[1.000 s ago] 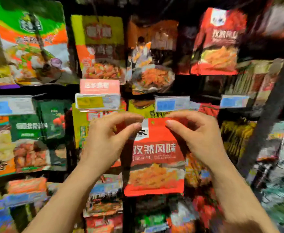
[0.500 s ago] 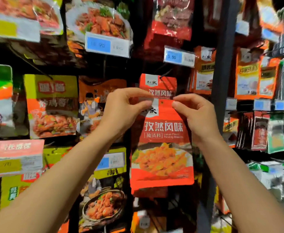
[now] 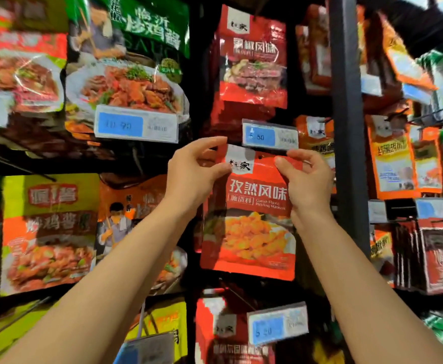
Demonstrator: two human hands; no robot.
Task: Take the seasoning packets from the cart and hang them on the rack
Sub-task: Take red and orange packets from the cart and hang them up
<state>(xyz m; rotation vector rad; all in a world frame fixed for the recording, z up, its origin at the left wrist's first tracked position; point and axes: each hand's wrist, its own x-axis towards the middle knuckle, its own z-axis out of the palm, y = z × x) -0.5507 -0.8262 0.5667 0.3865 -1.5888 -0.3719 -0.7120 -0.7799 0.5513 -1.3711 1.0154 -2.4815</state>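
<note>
Packet: the red seasoning packet (image 3: 251, 214) hung upright between the two hands, its long axis vertical, in front of the rack (image 3: 345, 153).
Place on rack: it was in the middle column, just under the price tag (image 3: 269, 137) marked 5.50, and below another red packet (image 3: 253, 56) that already hung there.
Hang hole: a small dark hole (image 3: 261, 156) showed near the top edge of the packet, between the two grips and a little nearer to the right hand.
Key relation: the tag sat directly above the hole; the hook itself I could not see, so I judge only that it ended behind this tag.
Left hand: the left hand (image 3: 191, 177) pinched the upper left corner of the packet, thumb in front, the other fingers curled behind.
Right hand: the right hand (image 3: 307, 179) pinched the upper right corner in the same way, fingers narrow on the foil.
Nearer hand: both were at about the same height, so neither led.
Next move: the top edge probably needed to rise and go toward the rack so the hole met the hook.
Risk: the tag could block the view of the hook tip.
</note>
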